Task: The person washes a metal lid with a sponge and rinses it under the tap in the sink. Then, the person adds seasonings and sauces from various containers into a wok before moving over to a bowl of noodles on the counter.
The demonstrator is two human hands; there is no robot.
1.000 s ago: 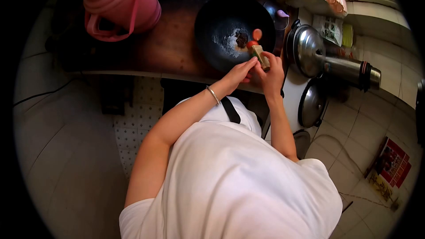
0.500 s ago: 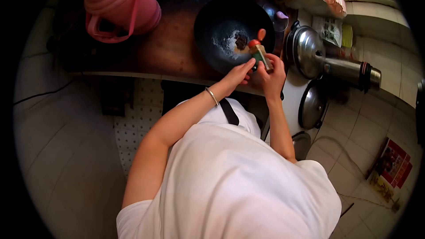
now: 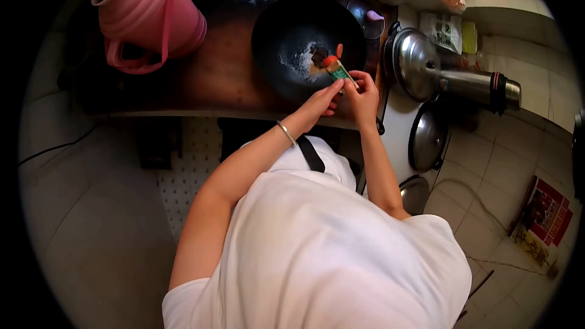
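A small spice bottle point(image 3: 338, 70) with a green label and a red cap, its lid flipped up, is tilted over the near right part of a black wok point(image 3: 280, 36). My right hand point(image 3: 364, 99) is closed on the bottle's lower end. The fingertips of my left hand point(image 3: 319, 105) touch the bottle from the left; its other fingers are curled. Inside the wok lie white powder point(image 3: 294, 61) and a dark brown clump point(image 3: 319, 56), with some light brown powder beside them.
A pink jug point(image 3: 149, 18) stands on the brown wooden table point(image 3: 213, 73) at the left. On the right are a lidded steel pot point(image 3: 416, 64), a steel flask point(image 3: 466, 82) and another lid point(image 3: 428, 137). A red box point(image 3: 546, 210) sits at the far right.
The bottle has turned in my hands so its green label shows, and its cap still points into the wok. The whole view has shifted slightly, moving the wok and jug left.
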